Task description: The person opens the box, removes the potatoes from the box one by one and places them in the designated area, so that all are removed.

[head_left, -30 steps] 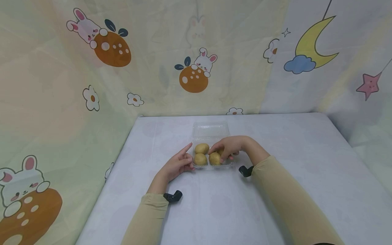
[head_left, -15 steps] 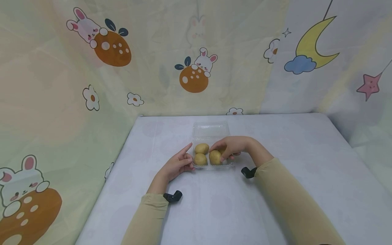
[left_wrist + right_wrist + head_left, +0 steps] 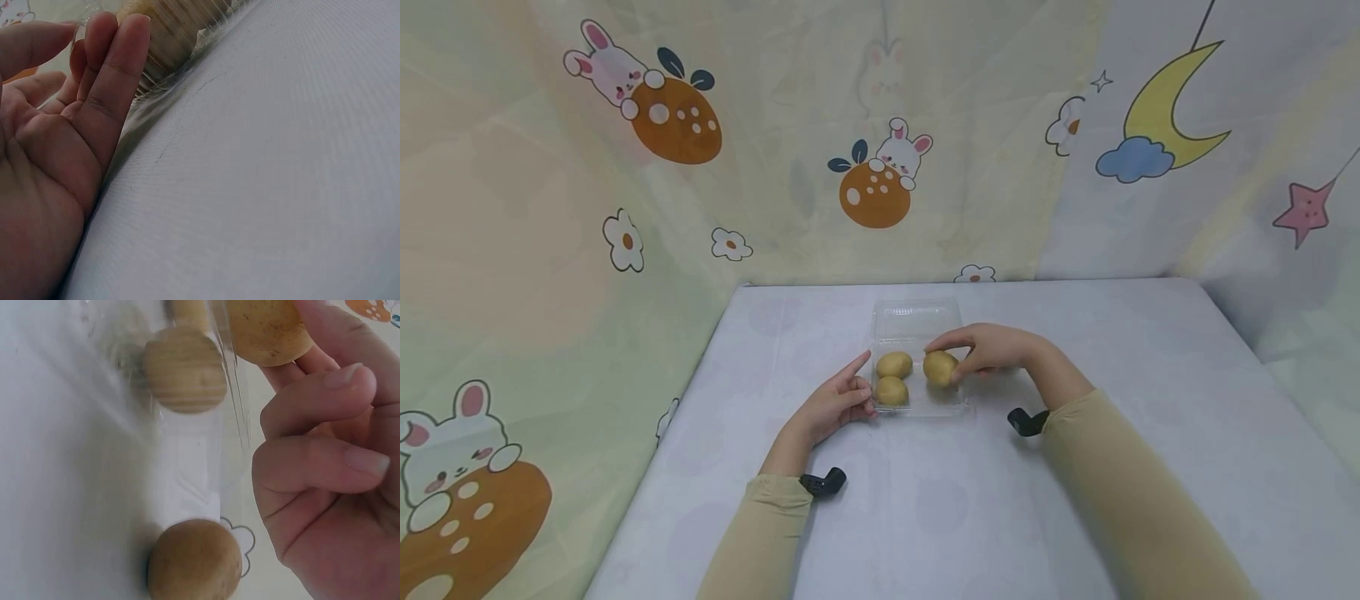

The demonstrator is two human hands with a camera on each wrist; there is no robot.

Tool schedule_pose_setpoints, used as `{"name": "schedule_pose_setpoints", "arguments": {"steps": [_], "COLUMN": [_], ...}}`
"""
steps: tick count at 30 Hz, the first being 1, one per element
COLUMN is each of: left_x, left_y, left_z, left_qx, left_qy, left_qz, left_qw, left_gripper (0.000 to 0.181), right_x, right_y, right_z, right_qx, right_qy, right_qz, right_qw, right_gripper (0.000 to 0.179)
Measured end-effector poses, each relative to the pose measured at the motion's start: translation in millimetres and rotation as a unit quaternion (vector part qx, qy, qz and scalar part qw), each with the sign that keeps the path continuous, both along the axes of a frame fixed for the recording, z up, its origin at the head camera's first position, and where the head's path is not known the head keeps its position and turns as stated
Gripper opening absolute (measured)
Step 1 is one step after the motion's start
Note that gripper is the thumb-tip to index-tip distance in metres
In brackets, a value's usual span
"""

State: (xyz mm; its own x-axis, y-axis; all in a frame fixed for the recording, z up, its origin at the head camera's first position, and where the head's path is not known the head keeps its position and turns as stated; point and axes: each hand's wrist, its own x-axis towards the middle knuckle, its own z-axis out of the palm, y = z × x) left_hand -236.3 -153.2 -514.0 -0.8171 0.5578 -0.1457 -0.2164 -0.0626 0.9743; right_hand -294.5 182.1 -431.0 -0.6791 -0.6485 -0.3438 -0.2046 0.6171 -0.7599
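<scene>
Potatoes are what both hands are near. My right hand [image 3: 992,348] pinches one potato [image 3: 939,368] between thumb and fingers, over the right half of an open clear plastic clamshell box [image 3: 917,320]. Two more potatoes, a rear one [image 3: 894,364] and a front one [image 3: 892,391], sit in the box's left half. My left hand [image 3: 838,400] lies at the box's left side, index finger extended along it; in the left wrist view its fingertips [image 3: 128,44] are right at the ribbed wall. Beside the box, the right wrist view shows another potato [image 3: 195,561], hidden behind my right hand in the head view.
The box stands on a table with a pale cloth [image 3: 940,500], its lid folded back toward the rear. A printed fabric backdrop [image 3: 985,192] rises behind the table and at both sides. Each wrist wears a small black camera [image 3: 825,482].
My right hand has lifted the front right potato and carried it back and slightly right. Earlier that potato sat at the box's front right. My left hand has stayed in place.
</scene>
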Motion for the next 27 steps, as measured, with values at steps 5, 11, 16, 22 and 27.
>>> {"name": "schedule_pose_setpoints", "arguments": {"steps": [5,11,16,22,27], "left_x": [0.8,1.2,1.7,1.3,0.7], "left_y": [-0.4,-0.5,0.1,0.5,0.5], "left_z": [1.2,1.0,1.3,0.7,-0.5], "left_qx": [-0.003,-0.01,-0.009,-0.011,-0.013], "left_qy": [-0.002,0.002,0.003,0.007,0.009], "left_qz": [-0.002,-0.001,0.002,0.004,0.005], "left_qw": [1.0,0.9999,1.0,0.9999,0.9999], "left_gripper": [0.075,0.073,0.073,0.073,0.073], "right_x": [-0.2,2.7,6.7,8.7,10.7], "right_y": [13,28,42,61,76], "right_z": [-2.4,-1.1,1.3,0.4,-0.9], "right_qx": [-0.001,-0.006,-0.017,-0.033,-0.029], "right_qy": [0.01,0.012,0.012,0.017,0.028], "right_qz": [-0.022,-0.045,-0.056,-0.082,-0.101], "right_qw": [0.9997,0.9989,0.9982,0.9959,0.994], "right_gripper": [0.064,0.066,0.06,0.061,0.059]}}
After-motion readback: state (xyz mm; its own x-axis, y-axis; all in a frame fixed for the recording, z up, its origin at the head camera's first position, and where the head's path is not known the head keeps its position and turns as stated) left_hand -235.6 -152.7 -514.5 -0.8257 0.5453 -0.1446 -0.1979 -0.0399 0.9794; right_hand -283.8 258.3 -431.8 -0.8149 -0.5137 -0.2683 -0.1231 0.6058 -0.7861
